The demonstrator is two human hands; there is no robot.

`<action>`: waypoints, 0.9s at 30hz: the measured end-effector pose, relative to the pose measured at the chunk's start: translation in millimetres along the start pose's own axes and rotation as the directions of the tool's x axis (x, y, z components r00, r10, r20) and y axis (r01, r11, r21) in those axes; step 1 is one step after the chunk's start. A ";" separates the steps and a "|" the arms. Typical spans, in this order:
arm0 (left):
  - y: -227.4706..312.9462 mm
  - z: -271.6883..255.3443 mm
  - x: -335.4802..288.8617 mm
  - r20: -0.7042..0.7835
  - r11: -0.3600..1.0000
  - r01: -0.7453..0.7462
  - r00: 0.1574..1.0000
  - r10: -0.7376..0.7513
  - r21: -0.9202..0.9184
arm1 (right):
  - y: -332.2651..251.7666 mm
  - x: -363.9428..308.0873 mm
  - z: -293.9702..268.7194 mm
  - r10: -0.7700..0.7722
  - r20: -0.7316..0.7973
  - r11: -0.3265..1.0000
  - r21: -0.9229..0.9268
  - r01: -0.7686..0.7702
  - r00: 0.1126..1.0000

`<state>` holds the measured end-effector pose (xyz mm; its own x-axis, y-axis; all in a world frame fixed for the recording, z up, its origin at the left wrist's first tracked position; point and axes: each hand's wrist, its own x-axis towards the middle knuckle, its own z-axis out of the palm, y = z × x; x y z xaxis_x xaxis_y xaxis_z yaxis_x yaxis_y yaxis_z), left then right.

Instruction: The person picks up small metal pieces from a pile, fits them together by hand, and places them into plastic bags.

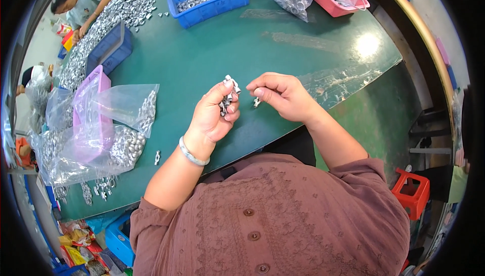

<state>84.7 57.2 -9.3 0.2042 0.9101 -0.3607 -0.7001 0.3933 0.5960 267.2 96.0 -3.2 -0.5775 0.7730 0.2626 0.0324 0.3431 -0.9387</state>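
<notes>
Over the near part of the green table (202,53), my left hand (209,117) is closed round a cluster of small silver metal fittings (224,105). Some of them poke out above the thumb and between the fingers. Just to the right, my right hand (288,96) pinches with thumb and forefinger. One small silver metal fitting (256,102) shows below those fingertips. The two hands are close but apart. A single loose metal fitting (157,157) lies on the table left of my left forearm.
Clear bags of metal parts (126,147) lie around a pink basket (96,94) at left. Beyond stand a blue bin (121,48), a heap of parts (126,5), a filled blue tray (212,9) and a red basket (353,4). Another person (88,3) works far left. A red stool (411,192) stands right.
</notes>
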 end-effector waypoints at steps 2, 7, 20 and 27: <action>-0.6 -1.9 -0.9 -0.012 0.989 0.065 0.998 -0.067 -0.131 | 2.0 0.0 -5.0 0.007 -0.019 0.999 -0.039 -0.007 1.000; -2.3 -6.1 0.9 0.060 0.968 0.109 0.993 -0.097 -0.224 | 14.1 -2.3 -21.3 -0.023 -0.049 0.942 -0.336 0.006 0.999; 2.2 -14.9 3.3 0.138 0.985 0.030 0.990 -0.007 -0.169 | 23.8 -5.9 -35.9 -0.067 0.130 0.670 -0.729 0.141 0.989; -1.9 0.1 18.5 -0.073 0.661 -0.034 0.988 0.133 0.749 | 29.0 -4.5 -31.9 -0.077 0.152 0.667 -0.727 0.165 0.985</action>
<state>89.8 73.4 -17.0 0.0587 0.9423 -0.3297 0.0430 0.3276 0.9439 296.8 119.5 -24.5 -0.6959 0.6538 0.2972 0.5193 0.7439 -0.4207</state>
